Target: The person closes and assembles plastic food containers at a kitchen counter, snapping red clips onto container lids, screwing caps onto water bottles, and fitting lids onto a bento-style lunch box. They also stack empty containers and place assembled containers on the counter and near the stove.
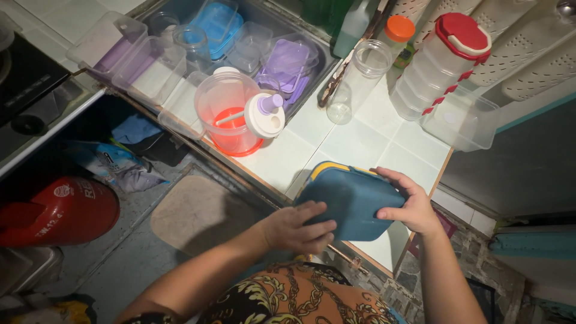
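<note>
A dark blue rectangular box [354, 201] with a yellow-edged lid sits at the front edge of the white tiled counter [354, 141]. My left hand [297, 228] grips its near left corner, fingers spread over the top. My right hand [408, 207] clasps its right side, thumb on top. Both hands hold the box together.
A clear pitcher [231, 117] with a red base and white lid stands to the left. A clear jar [357, 81], a red-lidded tall container [438, 63] and several plastic boxes in the sink [264, 51] fill the back. A red gas cylinder [63, 210] and a mat [198, 213] lie on the floor.
</note>
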